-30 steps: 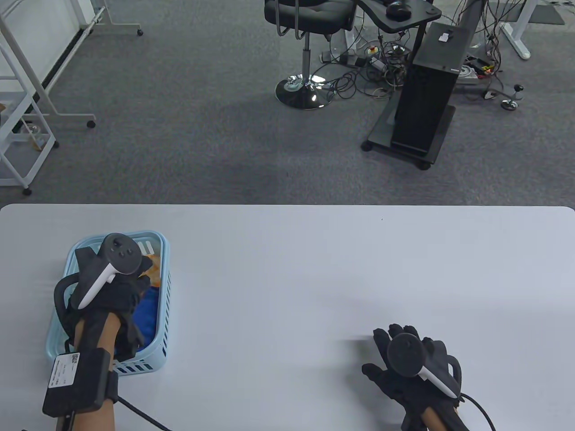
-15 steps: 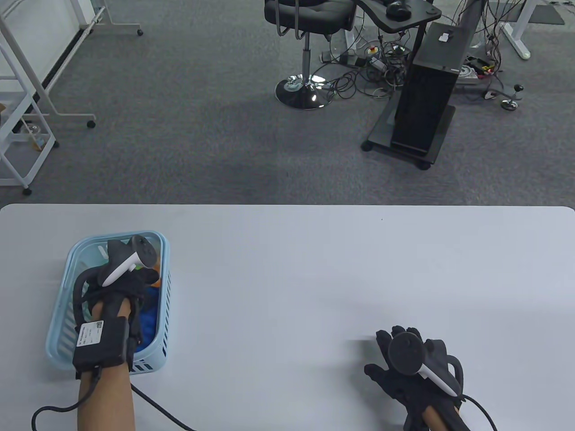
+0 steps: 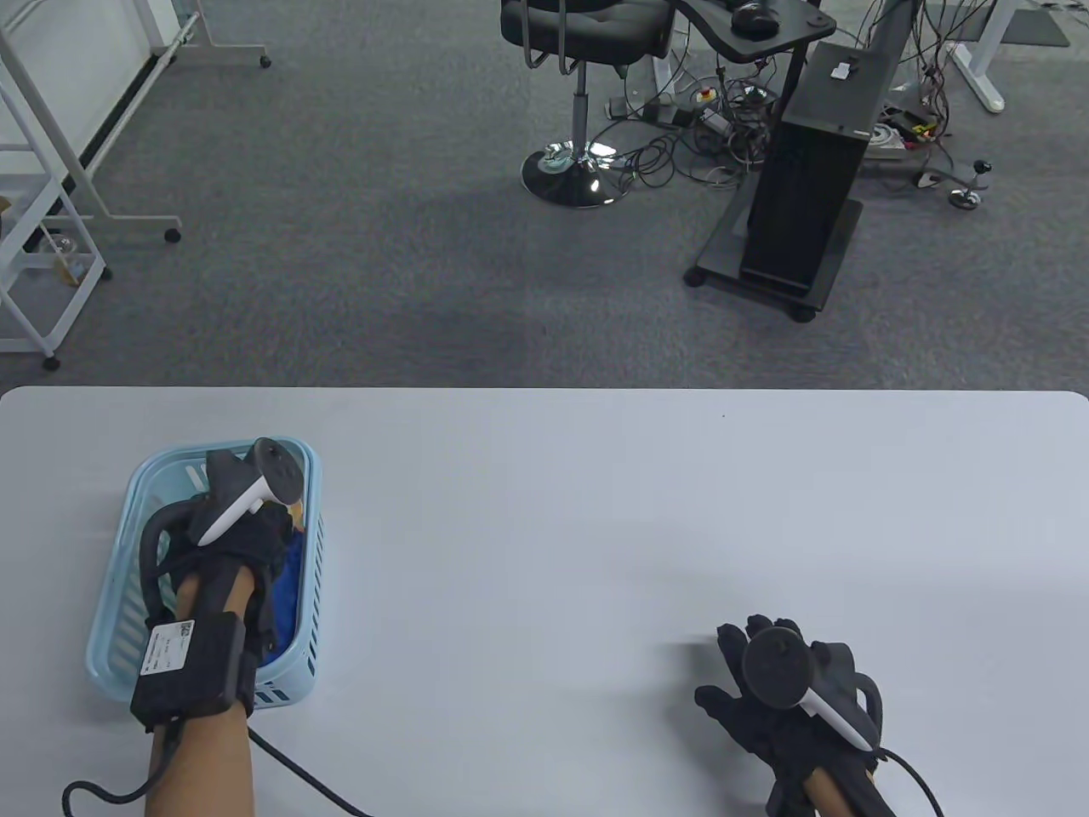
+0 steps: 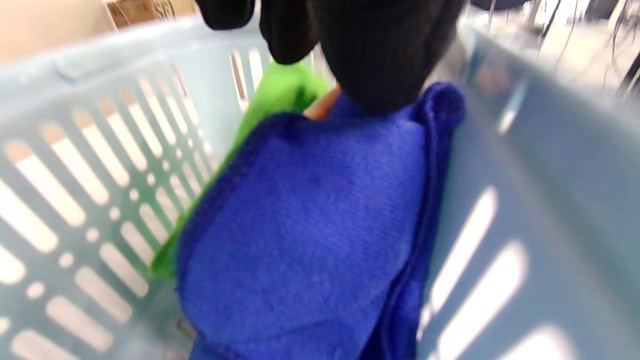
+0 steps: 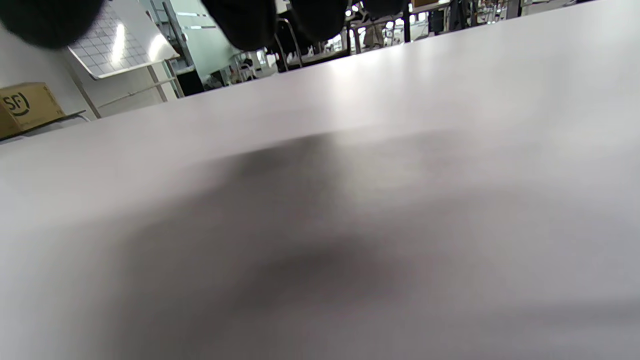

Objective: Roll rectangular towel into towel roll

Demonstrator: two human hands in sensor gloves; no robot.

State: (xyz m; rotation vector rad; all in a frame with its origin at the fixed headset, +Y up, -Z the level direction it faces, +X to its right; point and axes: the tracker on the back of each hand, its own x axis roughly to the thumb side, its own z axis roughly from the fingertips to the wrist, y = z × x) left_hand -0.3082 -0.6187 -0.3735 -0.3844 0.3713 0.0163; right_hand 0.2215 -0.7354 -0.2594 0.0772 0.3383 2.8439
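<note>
Faintly, "SF" reads on a cardboard box (image 5: pixel 25 107) beyond the table (image 5: pixel 350 200).

Left hand (image 3: pixel 242 532) hides most of blue towel (image 4: pixel 310 225); grip on it unclear.

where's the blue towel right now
The blue towel lies inside the light blue basket at the table's left, under the left hand, beside a green cloth.

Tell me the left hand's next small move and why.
Probably pinch the blue towel at its top edge and lift it out of the basket. The left hand is down in the basket, its fingers on the towel's top edge, and nothing lies on the table for rolling.
</note>
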